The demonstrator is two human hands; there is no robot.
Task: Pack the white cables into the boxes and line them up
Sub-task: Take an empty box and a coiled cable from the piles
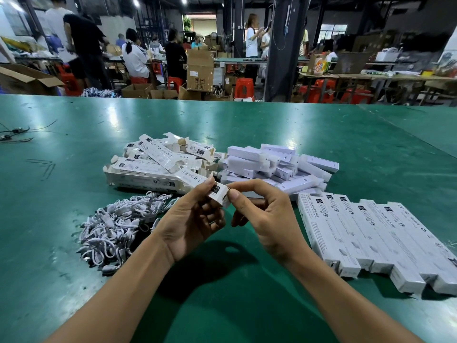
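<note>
My left hand (191, 224) grips the near end of a long white printed box (197, 180) that points away from me over the pile. My right hand (264, 219) pinches the flap at that same end between thumb and forefinger. A heap of coiled white cables (116, 229) lies to the left of my hands on the green table. Beyond the hands lies a pile of open printed boxes (158, 159). At the right, a row of several closed boxes (366, 241) lies side by side.
A pile of plain white inner sleeves (274, 164) sits behind my right hand. Black wires (14, 134) lie at the far left of the green table (247, 305). Past the table's far edge are people, cardboard cartons and red stools.
</note>
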